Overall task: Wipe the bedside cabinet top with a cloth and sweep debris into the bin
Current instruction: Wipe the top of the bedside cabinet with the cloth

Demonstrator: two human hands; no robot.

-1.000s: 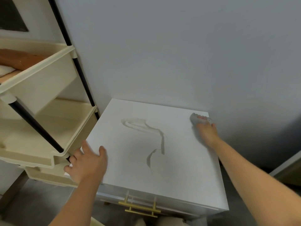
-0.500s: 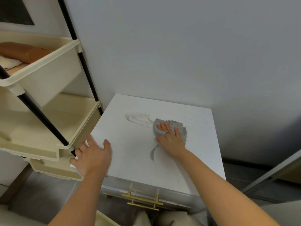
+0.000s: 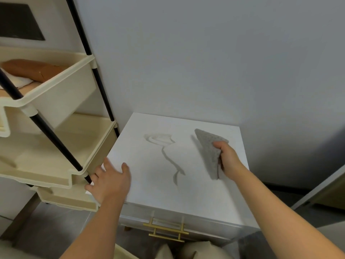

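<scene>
Cloth (image 3: 210, 152), grey and nubbly, hangs folded from the right hand (image 3: 228, 158), whose grip is pinched closed on its right edge; its lower tip seems to meet the bedside cabinet top (image 3: 158, 187) on the right side, though actual contact is hard to judge. A pale curving smear (image 3: 166, 156) runs down the middle of the white top, well left of the cloth. The left hand (image 3: 110, 181) rests with its grip spread flat at the top's front-left corner, fingertips partly hidden past the edge beside a cream shelf rack (image 3: 56, 146). A brass drawer handle (image 3: 166, 230) shows below the front edge. A brown object (image 3: 31, 70) in the rack's upper tray is cut off at the left. No bin can be made out.
</scene>
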